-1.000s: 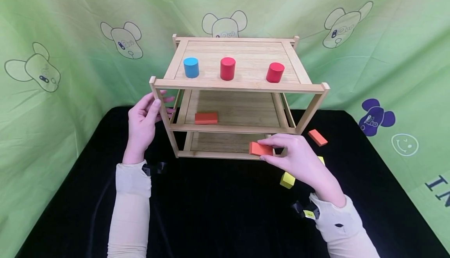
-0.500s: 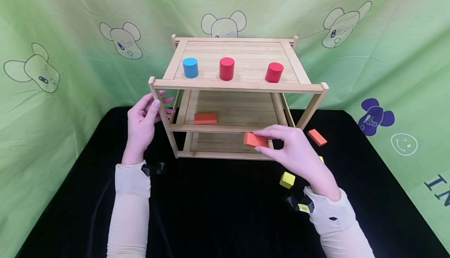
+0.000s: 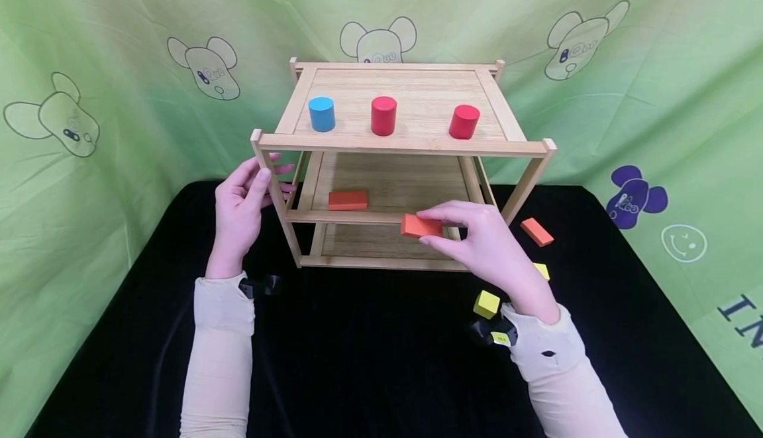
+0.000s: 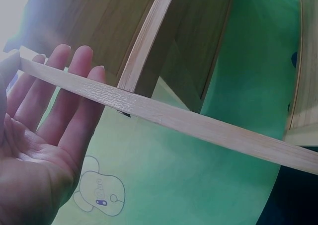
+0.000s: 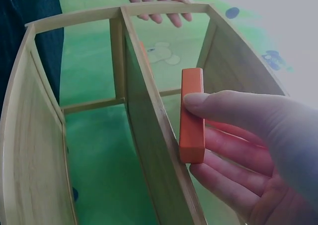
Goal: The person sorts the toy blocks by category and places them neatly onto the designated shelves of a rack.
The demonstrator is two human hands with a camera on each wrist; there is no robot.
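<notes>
My right hand pinches an orange rectangular block between thumb and fingers, in front of the middle shelf's front rail. In the right wrist view, the block overlaps a shelf edge, the thumb lying on its face. My left hand is at the front left post of a wooden three-tier rack. Its thumb lies along the post's near side and its fingers extend straight behind it, as the left wrist view of the hand also shows. Another orange block lies on the middle shelf's left side.
On the top shelf stand a blue cylinder and two red cylinders, one central and one to the right. Right of the rack, an orange block and yellow blocks lie on the black cloth. Green printed fabric surrounds everything.
My right hand has moved left and up with the orange block, from the bottom shelf's front right to the middle shelf's front rail. The left hand stays at the post.
</notes>
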